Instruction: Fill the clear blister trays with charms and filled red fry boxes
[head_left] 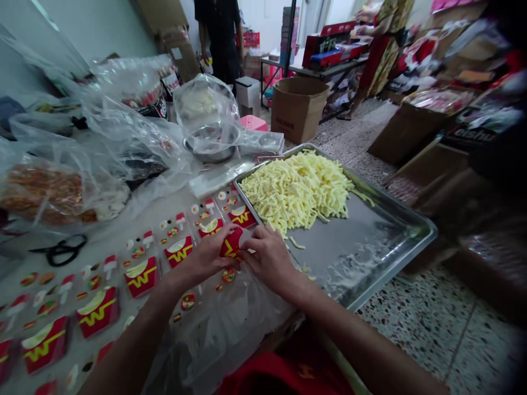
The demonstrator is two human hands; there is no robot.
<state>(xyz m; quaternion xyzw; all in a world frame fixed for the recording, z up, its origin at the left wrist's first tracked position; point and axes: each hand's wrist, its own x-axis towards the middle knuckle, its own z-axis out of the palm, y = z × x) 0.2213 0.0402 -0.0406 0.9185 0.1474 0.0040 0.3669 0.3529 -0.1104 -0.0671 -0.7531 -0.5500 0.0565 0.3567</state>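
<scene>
A small red french-fry box [230, 244] with a yellow zigzag is between my two hands, over the near-left edge of the metal tray. My left hand [208, 253] is closed round its left side. The fingers of my right hand [269, 258] are closed at its pale open end; whether a fry is between them is hidden. To the right, pale yellow toy-like fries [302, 189] are heaped in the metal tray [395, 274]. Rows of clear packs with filled red fry boxes [142, 276] and tiny food pieces [188, 301] lie on the table at left.
Black scissors [66, 249] lie at the left, near a plastic bag of brownish pieces [45, 189]. Behind the tray are a metal bowl [212, 145] under a clear bag and a cardboard box [298, 109]. Two people [220, 35] stand farther back. More cartons [415, 126] fill the right side.
</scene>
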